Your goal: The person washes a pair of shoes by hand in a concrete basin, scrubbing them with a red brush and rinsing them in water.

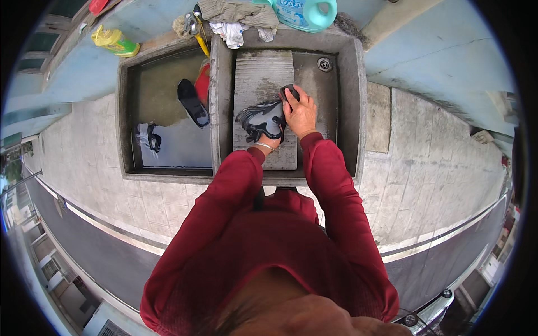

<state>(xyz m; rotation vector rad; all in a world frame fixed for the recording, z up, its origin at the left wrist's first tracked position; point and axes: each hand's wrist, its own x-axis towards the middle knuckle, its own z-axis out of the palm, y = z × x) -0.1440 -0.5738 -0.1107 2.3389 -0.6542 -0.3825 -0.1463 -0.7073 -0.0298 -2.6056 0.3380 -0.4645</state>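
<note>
A grey and black shoe (261, 119) is over the ribbed washboard slab (263, 70) in the right basin of a concrete sink. My left hand (271, 141) is closed on the shoe's near end, its fingers partly hidden by it. My right hand (301, 113) is wrapped round a dark, rounded scrub brush (288, 93), at the shoe's upper right side; its bristles do not show. In the water of the left basin (168, 172), a black shoe (193, 103) lies near the dividing wall, and another grey and black shoe (149, 138) sits at the near left.
A red object (203, 83) stands in the left basin beneath a tap with a yellow hose (202, 43). Cloths (238, 14) and a turquoise jug (307, 14) rest on the back ledge. A yellow bottle (115, 42) stands at the back left. A drain (324, 64) is at the far right.
</note>
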